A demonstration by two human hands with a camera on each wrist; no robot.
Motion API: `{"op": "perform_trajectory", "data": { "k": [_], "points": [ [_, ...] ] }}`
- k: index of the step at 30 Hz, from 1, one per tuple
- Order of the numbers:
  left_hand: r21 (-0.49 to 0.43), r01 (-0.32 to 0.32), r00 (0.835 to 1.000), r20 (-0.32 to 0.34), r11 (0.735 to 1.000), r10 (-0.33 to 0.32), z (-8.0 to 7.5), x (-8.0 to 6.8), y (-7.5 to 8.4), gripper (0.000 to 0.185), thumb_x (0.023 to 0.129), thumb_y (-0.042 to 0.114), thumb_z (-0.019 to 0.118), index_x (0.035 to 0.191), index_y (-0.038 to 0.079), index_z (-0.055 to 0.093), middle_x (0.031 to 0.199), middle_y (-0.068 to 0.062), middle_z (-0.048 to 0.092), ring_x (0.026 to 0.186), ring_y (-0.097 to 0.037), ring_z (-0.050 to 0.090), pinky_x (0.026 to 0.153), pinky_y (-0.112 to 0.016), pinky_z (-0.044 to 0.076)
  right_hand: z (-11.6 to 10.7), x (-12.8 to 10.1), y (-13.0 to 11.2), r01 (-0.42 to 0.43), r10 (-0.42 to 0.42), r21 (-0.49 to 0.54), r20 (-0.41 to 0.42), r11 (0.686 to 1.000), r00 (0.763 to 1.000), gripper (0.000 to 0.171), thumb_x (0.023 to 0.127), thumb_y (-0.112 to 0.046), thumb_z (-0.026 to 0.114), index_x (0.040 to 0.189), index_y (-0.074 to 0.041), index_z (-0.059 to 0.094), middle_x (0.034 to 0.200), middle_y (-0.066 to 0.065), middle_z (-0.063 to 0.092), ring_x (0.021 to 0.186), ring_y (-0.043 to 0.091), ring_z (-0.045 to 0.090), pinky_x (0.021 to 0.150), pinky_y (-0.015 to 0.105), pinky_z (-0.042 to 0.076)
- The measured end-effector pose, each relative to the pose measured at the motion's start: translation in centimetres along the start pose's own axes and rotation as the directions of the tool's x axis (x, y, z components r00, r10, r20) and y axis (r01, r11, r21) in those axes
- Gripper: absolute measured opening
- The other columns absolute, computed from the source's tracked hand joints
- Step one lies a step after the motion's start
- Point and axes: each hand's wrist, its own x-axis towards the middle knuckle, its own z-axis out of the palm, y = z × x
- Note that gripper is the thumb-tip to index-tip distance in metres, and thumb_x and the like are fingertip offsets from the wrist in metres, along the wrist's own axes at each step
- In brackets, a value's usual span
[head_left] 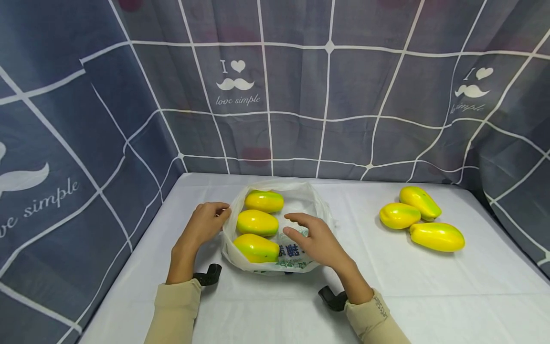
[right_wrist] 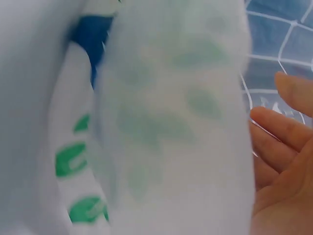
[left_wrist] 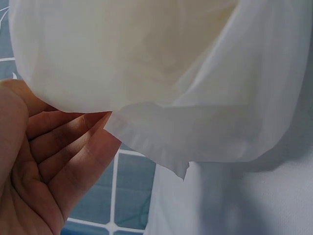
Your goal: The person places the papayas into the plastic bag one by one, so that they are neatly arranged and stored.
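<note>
A white plastic bag (head_left: 319, 201) with blue and green print lies open in the middle of the white table (head_left: 386, 286). Inside it are three yellow-green fruits: a far one (head_left: 264, 201), a middle one (head_left: 257, 222) and a near one (head_left: 256, 248). My left hand (head_left: 221, 212) pinches the bag's left rim; in the left wrist view the bag's edge (left_wrist: 146, 137) lies over my fingertips (left_wrist: 93, 125). Over the bag's right side hovers my right hand (head_left: 296, 227), fingers relaxed and holding nothing. In the right wrist view its palm (right_wrist: 283, 161) sits beside the printed bag wall (right_wrist: 161, 127).
Three more yellow-green fruits (head_left: 420, 200) (head_left: 399, 215) (head_left: 437, 236) lie in a cluster on the table's right side. A grey checked curtain (head_left: 301, 95) closes off the back and both sides. Black wrist mounts (head_left: 208, 274) (head_left: 333, 298) sit by my sleeves.
</note>
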Motion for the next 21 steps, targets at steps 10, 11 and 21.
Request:
{"op": "perform_trajectory", "data": {
  "k": [10,11,21],
  "points": [
    [0.019,-0.003,1.0,-0.005,1.0,0.003,0.2,0.0,0.0,0.038,0.102,0.022,0.052,0.129,-0.002,0.062,0.114,-0.017,0.068,0.083,-0.021,0.065,0.072,-0.034,0.056,-2.1,-0.7,1.1,-0.067,0.065,-0.026,-0.071,0.997,0.995,0.046,0.096,-0.035,0.065,0.132,-0.009,0.062,0.132,0.005,0.061,0.121,0.033,0.056,0.099,0.054,0.044],
    [0.022,-0.006,1.0,-0.007,1.0,0.006,0.2,0.0,0.0,0.039,0.102,0.023,0.052,0.129,-0.002,0.062,0.113,-0.017,0.068,0.084,-0.021,0.065,0.072,-0.035,0.055,-2.2,-0.8,1.3,-0.067,0.064,-0.031,-0.077,0.997,0.995,0.046,0.095,-0.035,0.066,0.132,-0.009,0.062,0.132,0.005,0.061,0.121,0.033,0.056,0.099,0.054,0.044],
    [0.034,-0.014,1.0,-0.018,0.999,0.015,0.2,0.1,0.0,0.038,0.102,0.021,0.051,0.129,-0.003,0.063,0.113,-0.018,0.068,0.088,-0.024,0.064,0.073,-0.035,0.055,-3.9,-3.5,3.8,-0.094,0.079,-0.109,-0.138,0.99,0.987,0.044,0.094,-0.029,0.068,0.129,-0.003,0.063,0.13,0.011,0.062,0.125,0.034,0.053,0.101,0.056,0.041]
  ]
}}
